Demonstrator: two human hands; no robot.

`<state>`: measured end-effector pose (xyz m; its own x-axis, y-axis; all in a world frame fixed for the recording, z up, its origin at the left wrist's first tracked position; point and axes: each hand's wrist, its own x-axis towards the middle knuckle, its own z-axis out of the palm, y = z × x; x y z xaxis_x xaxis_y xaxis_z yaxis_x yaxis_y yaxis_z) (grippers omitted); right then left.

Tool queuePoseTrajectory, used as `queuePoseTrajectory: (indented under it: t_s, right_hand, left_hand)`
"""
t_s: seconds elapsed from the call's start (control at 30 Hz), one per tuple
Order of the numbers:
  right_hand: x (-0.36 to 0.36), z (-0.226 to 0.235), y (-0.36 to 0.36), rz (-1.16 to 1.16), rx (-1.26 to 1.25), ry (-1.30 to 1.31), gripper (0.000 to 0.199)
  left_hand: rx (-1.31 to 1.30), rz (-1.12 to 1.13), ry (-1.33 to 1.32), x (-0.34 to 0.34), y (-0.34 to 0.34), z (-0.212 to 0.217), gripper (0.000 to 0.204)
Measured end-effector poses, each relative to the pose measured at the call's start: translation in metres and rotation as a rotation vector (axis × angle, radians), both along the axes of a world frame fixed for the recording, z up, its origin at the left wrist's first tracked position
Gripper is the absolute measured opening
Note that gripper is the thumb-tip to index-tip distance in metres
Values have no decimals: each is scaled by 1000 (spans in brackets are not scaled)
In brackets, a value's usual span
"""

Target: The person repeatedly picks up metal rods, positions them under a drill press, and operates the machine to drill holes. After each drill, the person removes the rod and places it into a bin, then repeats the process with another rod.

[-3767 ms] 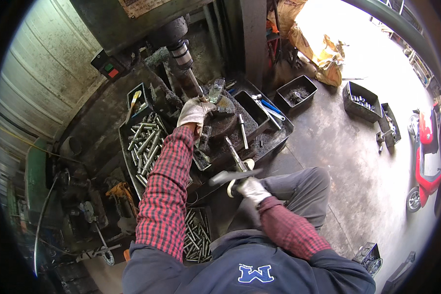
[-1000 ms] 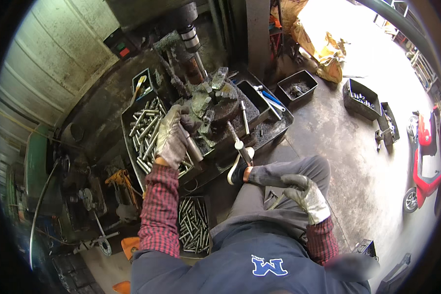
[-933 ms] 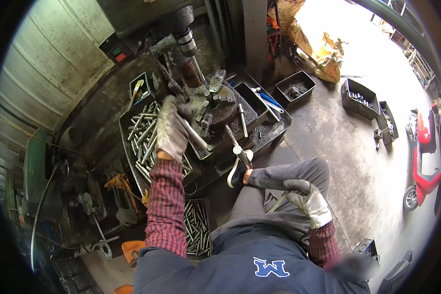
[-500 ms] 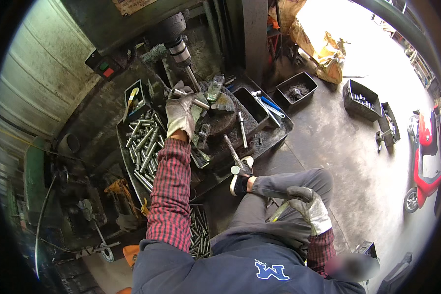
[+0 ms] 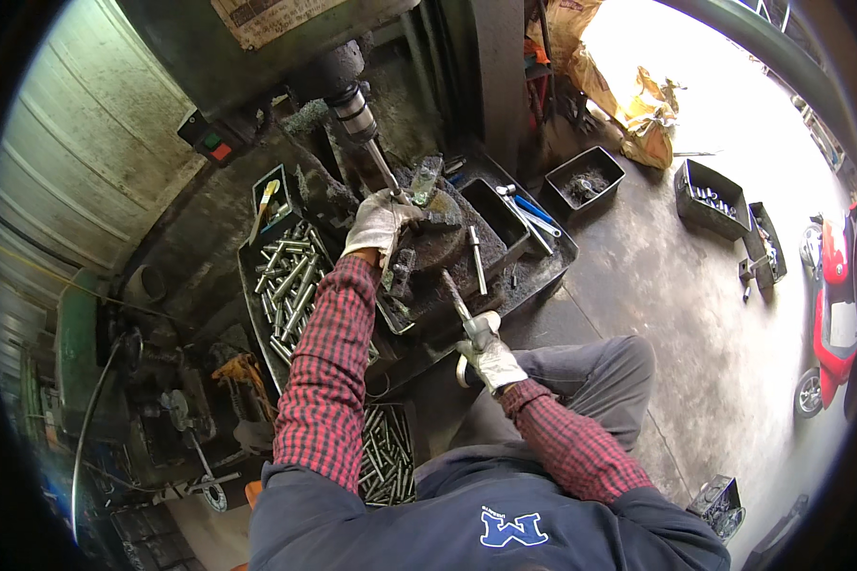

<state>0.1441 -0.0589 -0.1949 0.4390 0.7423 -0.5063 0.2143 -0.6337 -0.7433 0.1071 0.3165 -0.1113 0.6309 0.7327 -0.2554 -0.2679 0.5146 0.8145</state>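
Note:
My left hand (image 5: 379, 225), in a whitish work glove, is closed at the vise (image 5: 438, 217) right beneath the drill bit (image 5: 385, 168) of a drill press. Its fingers curl round the metal pin seen in it just before, which the glove now hides. Gloved too, my right hand (image 5: 491, 354) grips the end of the vise's steel handle (image 5: 455, 295), with the knob covered by the fingers. On the machine table beside the vise lies a T-shaped steel tool (image 5: 477, 261).
Shiny pins fill a tray (image 5: 248, 276) on the left, and more lie in a box (image 5: 411, 419) below. Wrenches (image 5: 533, 217) rest right of the vise. Dark bins (image 5: 581, 150) stand on the floor; a red scooter (image 5: 833, 305) is far right. A switch box (image 5: 209, 141) hangs upper left.
My left hand has moved right and down to the vise, and the pin has gone from sight. My right hand has swung from above my knee to the vise handle and closed on it.

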Motion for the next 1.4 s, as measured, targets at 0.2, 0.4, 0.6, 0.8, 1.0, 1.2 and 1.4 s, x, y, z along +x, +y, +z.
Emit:
queuePoseTrajectory:
  t_s: [0.2,0.4,0.6,0.8,1.0,1.2,1.4]
  right_hand:
    - [-51,69,-9,275,617,563,75]
    - [70,175,-32,453,703,-802,92]
    - [37,2,-2,51,219,-558,54]
    - [-40,75,-9,157,612,558,83]
    - [90,134,-21,540,608,-1002,118]
    - [-17,1,13,-93,191,192,94]
    - [5,119,-11,60,827,388,96]
  left_hand:
    - [117,-18,55,-1,-18,26,30]
    - [124,-36,21,-5,-25,32,15]
    - [258,-82,131,-3,-20,28,28]
    - [162,-52,41,-5,-22,30,12]
    - [131,-62,74,-6,-30,42,15]
    - [74,-18,79,-6,-34,49,26]
    - [137,-30,97,-6,-32,50,38]
